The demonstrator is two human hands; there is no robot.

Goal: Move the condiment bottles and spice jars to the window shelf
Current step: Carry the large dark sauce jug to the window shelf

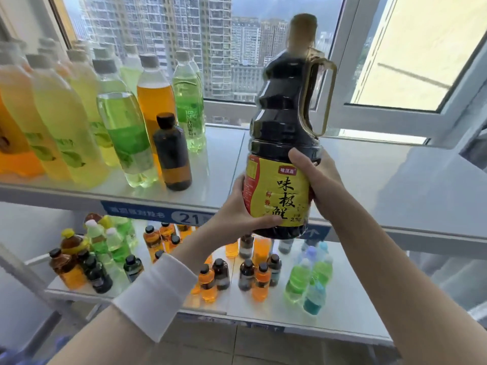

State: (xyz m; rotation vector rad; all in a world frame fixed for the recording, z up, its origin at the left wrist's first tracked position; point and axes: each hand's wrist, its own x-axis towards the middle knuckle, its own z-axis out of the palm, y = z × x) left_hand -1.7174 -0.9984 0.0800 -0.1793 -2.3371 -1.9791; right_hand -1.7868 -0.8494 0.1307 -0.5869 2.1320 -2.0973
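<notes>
**Big soy bottle held up at the window shelf**

I had both arms raised forward. My left hand [238,210], a white cuff [155,293] at the wrist, cupped the lower left side of the large dark bottle [283,143], fingers [266,222] wrapped under the label edge. My right hand [319,180] pressed the right side, thumb lying across the top of the label. Both sets of fingers were clamped on the bottle.

The bottle stood upright in the air, above the front edge of the top shelf [369,175], not resting on it. Dark liquid filled it nearly to the neck; yellow label [276,191] with red panel and black characters; looped side handle; brownish cap.

Top shelf, left: a crowd of tall yellow, green and orange drink bottles [123,135], with a small dark brown bottle [172,154] at the front. Lower shelf [342,320]: many small bottles, orange, dark, green and blue, standing in loose groups.
</notes>
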